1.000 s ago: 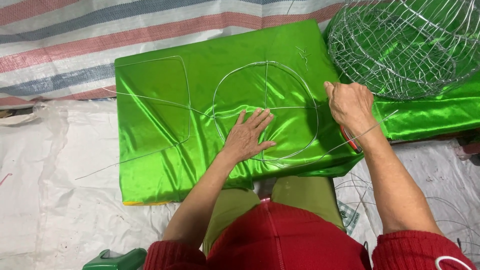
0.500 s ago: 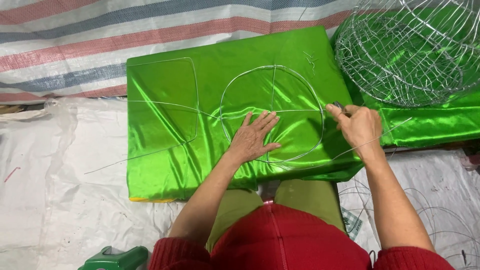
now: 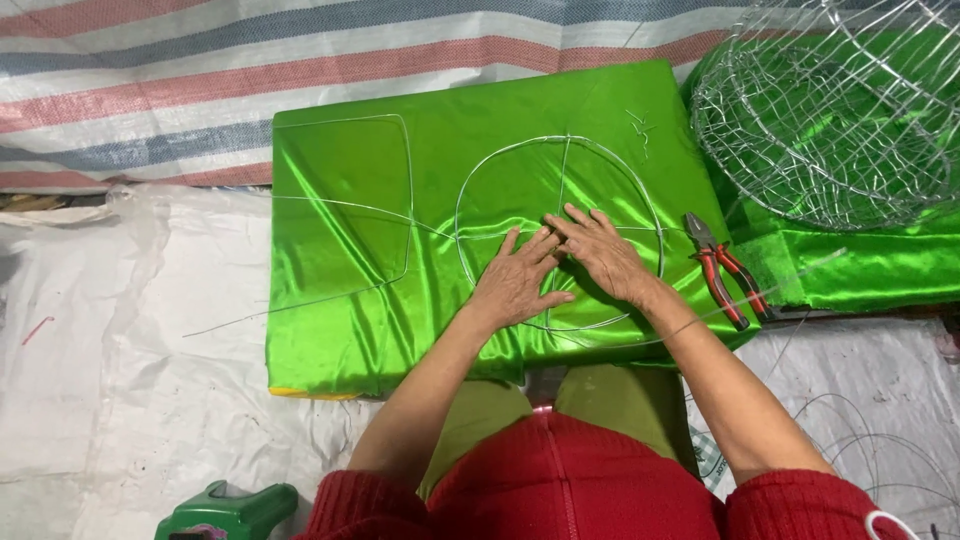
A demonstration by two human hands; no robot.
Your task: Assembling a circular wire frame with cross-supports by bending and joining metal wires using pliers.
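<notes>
A round wire ring (image 3: 470, 200) with crossing wires lies flat on shiny green satin cloth (image 3: 340, 320) spread over a low block. My left hand (image 3: 517, 282) rests palm down inside the ring, fingers apart. My right hand (image 3: 600, 255) lies beside it, fingertips meeting the left's where the cross wires join. Neither hand grips anything that I can see. Red-handled pliers (image 3: 722, 270) lie on the cloth just right of the ring, free of my right hand.
A rounded-square wire frame (image 3: 405, 180) with a long loose wire lies on the cloth's left half. A domed wire cage (image 3: 830, 110) sits at the top right on more green cloth. White plastic sheet, striped tarp, loose wire loops (image 3: 880, 450) and a green stool (image 3: 230, 510) surround me.
My right hand has let go of the pliers, which now lie on the cloth, and moved left to join my left hand at the ring's centre. The view shifted slightly.
</notes>
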